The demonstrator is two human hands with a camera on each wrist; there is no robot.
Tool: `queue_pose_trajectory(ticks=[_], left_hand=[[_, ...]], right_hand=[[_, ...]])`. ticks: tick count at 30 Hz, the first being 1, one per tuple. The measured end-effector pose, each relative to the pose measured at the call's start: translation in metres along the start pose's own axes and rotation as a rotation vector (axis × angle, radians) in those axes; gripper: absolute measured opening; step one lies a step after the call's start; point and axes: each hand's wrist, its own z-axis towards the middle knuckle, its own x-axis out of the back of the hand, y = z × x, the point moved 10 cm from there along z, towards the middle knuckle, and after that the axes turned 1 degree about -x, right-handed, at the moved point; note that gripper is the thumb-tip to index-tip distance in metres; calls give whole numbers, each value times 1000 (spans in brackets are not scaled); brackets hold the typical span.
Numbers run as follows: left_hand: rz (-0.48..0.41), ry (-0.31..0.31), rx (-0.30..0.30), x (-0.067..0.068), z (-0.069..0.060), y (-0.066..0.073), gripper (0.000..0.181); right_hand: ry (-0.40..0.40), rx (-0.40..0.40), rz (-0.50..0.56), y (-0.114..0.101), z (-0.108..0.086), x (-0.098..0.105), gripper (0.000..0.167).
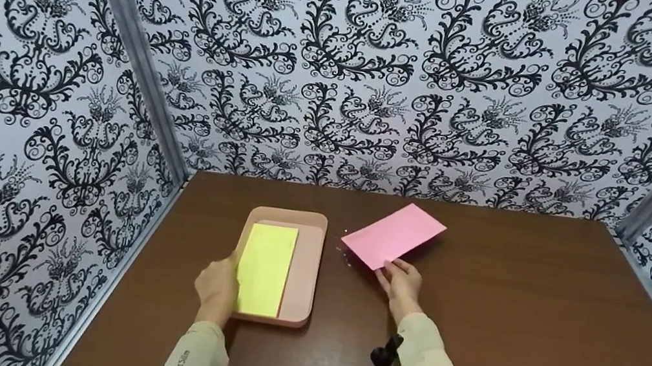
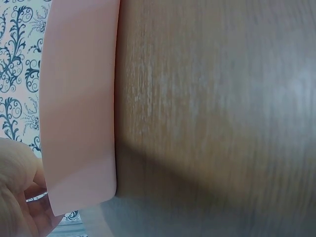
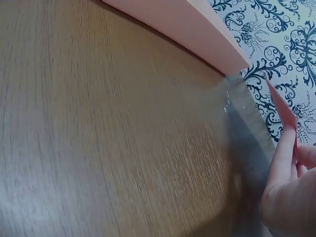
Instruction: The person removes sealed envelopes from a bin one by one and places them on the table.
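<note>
In the head view, we see the pink card (image 1: 394, 236) pinched at its near corner by the right grip (image 1: 404, 287). It stretches forward from the fingertips, seemingly raised off the bench (image 1: 514, 317), its long axis slanting from near left to far right. The tray (image 1: 304, 271) stands to its left, apart, with its long axis running away from us, so card and tray are askew to each other. The yellow sheet (image 1: 265, 271) in the tray leaves bare floor on the side facing the card. The left grip (image 1: 218, 284) holds the tray's left wall; the right is nearer the card. We cannot make out what the thin red edge (image 1: 281, 307) beside the yellow sheet belongs to, nor what the pale specks (image 1: 345, 253) are.

In the left wrist view, we get the tray's outer wall; its inside is hidden, and the left grip is cut off.

In the right wrist view, we see the card almost edge-on, held in the right grip's fingers, with only part of the tray showing.
</note>
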Motion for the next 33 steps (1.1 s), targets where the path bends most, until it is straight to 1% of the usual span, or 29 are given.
queue_pose_trajectory(ticks=[5,11,14,20,26,30,33], left_hand=[[12,3,11,0,-1,-1,40],[27,3,-22,0,-4,2,47],[30,8,-21,2,-5,2,47],[29,1,-9,1,-1,2,42],[36,9,-10,0,1,4,36],[33,6,-14,-1,2,4,32],[40,11,-12,3,3,1,29]], right_hand=[[-15,-12,-15,2,-1,1,36],[-11,-5,-6,4,0,3,25],[-16,-21,-12,6,1,3,25],[-28,-54,-23,9,2,1,34],[-45,-80,-19,13,3,2,38],[-62,-106,2,17,2,1,46],[-100,-134,35,22,-1,-4,48]])
